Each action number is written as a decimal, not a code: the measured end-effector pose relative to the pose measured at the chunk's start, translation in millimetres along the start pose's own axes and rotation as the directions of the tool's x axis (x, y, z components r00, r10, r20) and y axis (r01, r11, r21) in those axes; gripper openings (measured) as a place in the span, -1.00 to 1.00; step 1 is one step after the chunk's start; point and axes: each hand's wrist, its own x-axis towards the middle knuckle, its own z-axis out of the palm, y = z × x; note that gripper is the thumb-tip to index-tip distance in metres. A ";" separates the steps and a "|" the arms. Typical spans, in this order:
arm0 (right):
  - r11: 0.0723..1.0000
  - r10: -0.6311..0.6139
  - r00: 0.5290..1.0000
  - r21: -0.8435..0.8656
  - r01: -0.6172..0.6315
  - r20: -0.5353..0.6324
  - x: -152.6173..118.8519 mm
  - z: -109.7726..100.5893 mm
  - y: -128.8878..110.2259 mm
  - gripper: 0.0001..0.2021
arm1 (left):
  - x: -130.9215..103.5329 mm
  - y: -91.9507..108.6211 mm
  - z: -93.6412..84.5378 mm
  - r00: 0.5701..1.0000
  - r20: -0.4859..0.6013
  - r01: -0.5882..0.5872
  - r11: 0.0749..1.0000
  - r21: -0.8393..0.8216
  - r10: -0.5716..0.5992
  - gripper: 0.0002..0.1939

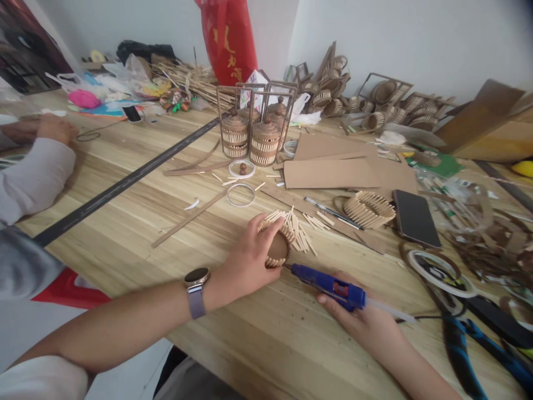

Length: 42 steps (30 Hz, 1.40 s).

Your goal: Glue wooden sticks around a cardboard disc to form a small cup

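My left hand [245,261], with a watch on its wrist, curls its fingers around a small round basket [278,250] made of short wooden sticks on a brown base. My right hand [362,316] grips a blue glue gun [328,284] whose nozzle points at the basket's lower right edge. A clear glue stick [391,311] sticks out of the gun's back. Loose short sticks [300,230] lie in a pile just beyond the basket. A second stick ring [369,210] stands farther right.
Several lidded baskets [265,141] in frames stand behind, near cardboard sheets [333,173]. Right of my hands lie a phone [416,218], tape rolls [441,273] and blue-black pliers [460,350]. A ruler-like dark strip [133,178] crosses the left side. Another person's hands [56,129] rest at far left.
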 end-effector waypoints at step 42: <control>0.943 0.229 0.973 -0.253 -0.219 0.014 41.7 -58.1 13.7 -0.81 | -0.9 -0.4 -1.0 1.000 0.021 0.012 1.000 -0.009 -0.012 -0.09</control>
